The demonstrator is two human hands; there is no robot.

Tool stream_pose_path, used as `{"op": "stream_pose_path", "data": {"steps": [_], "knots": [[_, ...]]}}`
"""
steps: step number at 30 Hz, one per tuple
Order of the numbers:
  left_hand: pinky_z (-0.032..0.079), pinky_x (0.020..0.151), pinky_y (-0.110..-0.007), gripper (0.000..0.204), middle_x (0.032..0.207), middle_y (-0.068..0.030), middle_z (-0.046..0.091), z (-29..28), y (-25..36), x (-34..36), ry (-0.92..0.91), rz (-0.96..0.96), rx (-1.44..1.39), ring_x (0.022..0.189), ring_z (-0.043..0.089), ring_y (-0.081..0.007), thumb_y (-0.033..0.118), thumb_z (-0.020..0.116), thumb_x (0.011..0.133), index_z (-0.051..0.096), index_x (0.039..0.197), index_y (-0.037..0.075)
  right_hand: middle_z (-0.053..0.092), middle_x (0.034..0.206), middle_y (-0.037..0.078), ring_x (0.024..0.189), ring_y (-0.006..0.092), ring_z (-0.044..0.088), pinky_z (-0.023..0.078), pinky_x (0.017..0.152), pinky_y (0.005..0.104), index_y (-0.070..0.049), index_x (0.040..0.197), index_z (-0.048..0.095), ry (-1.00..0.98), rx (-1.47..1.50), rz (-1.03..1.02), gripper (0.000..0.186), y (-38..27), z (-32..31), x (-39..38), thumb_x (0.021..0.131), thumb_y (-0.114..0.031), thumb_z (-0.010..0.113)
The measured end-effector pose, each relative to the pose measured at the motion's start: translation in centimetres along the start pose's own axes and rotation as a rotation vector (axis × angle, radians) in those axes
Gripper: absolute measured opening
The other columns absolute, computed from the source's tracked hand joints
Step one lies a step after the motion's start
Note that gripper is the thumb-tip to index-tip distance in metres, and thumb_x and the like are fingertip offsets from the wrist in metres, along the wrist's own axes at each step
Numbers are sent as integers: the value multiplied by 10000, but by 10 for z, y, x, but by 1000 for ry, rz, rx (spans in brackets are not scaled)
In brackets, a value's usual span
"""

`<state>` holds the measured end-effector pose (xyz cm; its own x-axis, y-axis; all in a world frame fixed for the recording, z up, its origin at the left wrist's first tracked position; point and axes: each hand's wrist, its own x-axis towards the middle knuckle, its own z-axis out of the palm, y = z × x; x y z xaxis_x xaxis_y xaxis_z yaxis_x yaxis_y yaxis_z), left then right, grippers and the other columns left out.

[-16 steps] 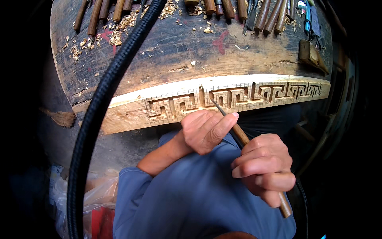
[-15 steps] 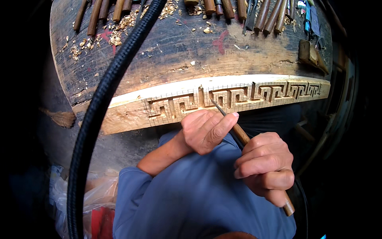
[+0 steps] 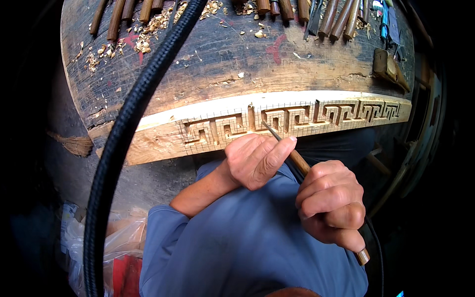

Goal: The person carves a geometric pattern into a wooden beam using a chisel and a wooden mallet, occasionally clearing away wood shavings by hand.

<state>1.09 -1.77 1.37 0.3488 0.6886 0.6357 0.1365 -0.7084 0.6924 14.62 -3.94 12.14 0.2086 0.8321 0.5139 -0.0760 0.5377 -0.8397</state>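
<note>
A long pale board (image 3: 154,144) at the bench's near edge bears a grid of drawn lines and a carved key pattern of square channels. My left hand (image 3: 258,161) is just below the pattern, fingers closed against the metal shank of a chisel (image 3: 298,159), whose tip meets a channel near the board's middle. My right hand (image 3: 330,203) is wrapped round the wooden handle lower down, with the handle's end showing beneath it.
The worn bench (image 3: 208,74) holds wood shavings (image 3: 143,45), several wooden-handled tools (image 3: 117,20) along the back and a wooden mallet (image 3: 383,67) at right. A black braided cable (image 3: 128,114) crosses the view. A straw brush (image 3: 74,143) and plastic bags (image 3: 106,242) lie at left.
Both hands sit slightly higher in the picture, as do the board and bench. My right hand has shifted slightly along with the handle, still gripping it.
</note>
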Motion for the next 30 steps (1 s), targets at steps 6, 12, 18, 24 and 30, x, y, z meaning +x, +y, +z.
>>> {"op": "stream_pose_path", "data": {"steps": [6,12,18,24,30], "knots": [[515,502,-331,553,832,-66,705,-1,3,3,1,-37,-15,629,684,-189,-149,738,820,717,1362,-42,633,666,47,409,103,530,394,388,245,-116,831,427,-36,-67,21,631,-1,0,2,1231,-593,328],[531,513,-310,404,853,-90,729,0,0,1,13,-2,-16,637,678,-169,5,785,926,736,1317,-87,629,662,45,412,97,526,398,388,248,-115,829,425,-23,-81,18,624,-1,3,2,1229,-588,350],[529,511,-311,408,849,-93,732,0,-1,0,21,-1,-29,629,676,-173,1,785,928,728,1322,-91,627,661,46,411,97,512,374,382,252,-108,839,424,-34,-96,21,617,-2,6,3,1225,-586,362],[532,512,-319,405,833,-94,725,-1,-1,-2,46,-33,-31,635,692,-188,-21,758,954,702,1348,-96,618,659,51,409,99,492,341,380,257,-94,848,420,-88,-146,33,616,1,17,11,1221,-583,368],[544,518,-324,409,842,-98,721,-2,0,-2,56,-68,-80,650,708,-196,-27,751,939,700,1338,-102,627,659,77,404,114,484,340,373,267,-78,803,409,-36,-211,30,643,1,35,12,1195,-586,437]]}}
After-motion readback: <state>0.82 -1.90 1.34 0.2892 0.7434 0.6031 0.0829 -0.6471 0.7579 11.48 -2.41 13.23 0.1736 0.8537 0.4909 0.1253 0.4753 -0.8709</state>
